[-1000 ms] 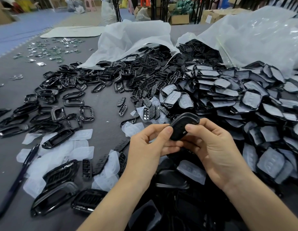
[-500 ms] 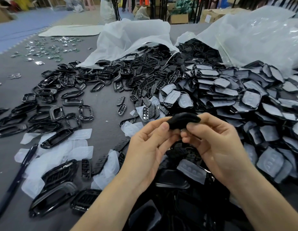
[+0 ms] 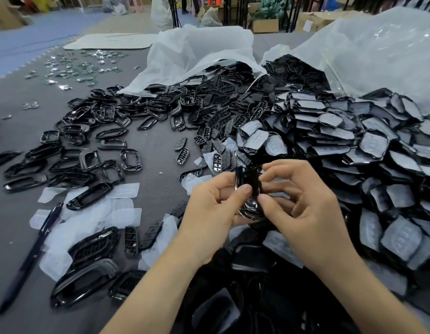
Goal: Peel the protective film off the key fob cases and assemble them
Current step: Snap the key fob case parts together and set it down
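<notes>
Black key fob case (image 3: 248,182) pinched between our left hand (image 3: 214,208) and right hand (image 3: 303,213), thumbs and fingertips curled on its edges. We hold it above worktop (image 3: 156,145), near heap of film-covered cases (image 3: 353,141). Risk: glossy shell slips from pinch into pile below; halves seat crooked if we press unevenly. Case looks shiny, slim, motion-blurred; whether film remains, we cannot tell.

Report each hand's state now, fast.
Left hand: closed, pinching the black key fob case.
Right hand: closed, gripping the same case.
</notes>
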The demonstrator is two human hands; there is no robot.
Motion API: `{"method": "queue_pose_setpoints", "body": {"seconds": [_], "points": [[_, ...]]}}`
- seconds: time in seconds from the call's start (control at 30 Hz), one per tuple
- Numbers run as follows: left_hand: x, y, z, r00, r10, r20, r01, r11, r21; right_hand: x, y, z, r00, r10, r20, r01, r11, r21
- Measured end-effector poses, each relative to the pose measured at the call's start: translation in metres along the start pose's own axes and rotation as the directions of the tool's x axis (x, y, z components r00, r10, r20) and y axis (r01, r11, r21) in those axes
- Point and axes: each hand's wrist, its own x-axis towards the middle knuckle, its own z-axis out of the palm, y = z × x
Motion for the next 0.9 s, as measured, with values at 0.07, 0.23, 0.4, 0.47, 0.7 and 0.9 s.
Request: {"method": "queue_pose_setpoints", "body": {"seconds": [0.07, 0.23, 0.4, 0.47, 0.7, 0.9], "points": [[-0.002, -0.003, 0.002, 0.999, 0.049, 0.001, -0.049, 0.994, 0.098, 0.001, 0.002, 0.000, 0.996, 0.087, 0.019, -0.088, 0.995, 0.055], [-0.002, -0.007, 0.003, 0.972, 0.235, 0.010, -0.215, 0.868, 0.449, -0.001, 0.003, 0.003, 0.996, 0.090, -0.014, -0.091, 0.994, -0.053], [0.000, -0.001, 0.000, 0.961, 0.238, -0.143, -0.196, 0.946, 0.260, 0.003, 0.000, -0.008, 0.978, 0.008, -0.210, -0.044, 0.984, -0.171], [0.004, 0.004, -0.009, 0.947, 0.215, -0.237, -0.187, 0.973, 0.138, 0.007, 0.003, -0.018, 0.968, -0.059, -0.244, -0.038, 0.926, -0.377], [0.007, 0.004, -0.014, 0.947, 0.165, -0.274, -0.160, 0.986, 0.044, 0.003, 0.020, -0.015, 0.997, 0.078, -0.023, -0.069, 0.670, -0.739], [0.009, 0.003, -0.017, 0.899, 0.118, -0.421, -0.135, 0.991, -0.010, 0.003, 0.015, -0.015, 0.996, 0.049, -0.075, -0.088, 0.674, -0.733]]}}
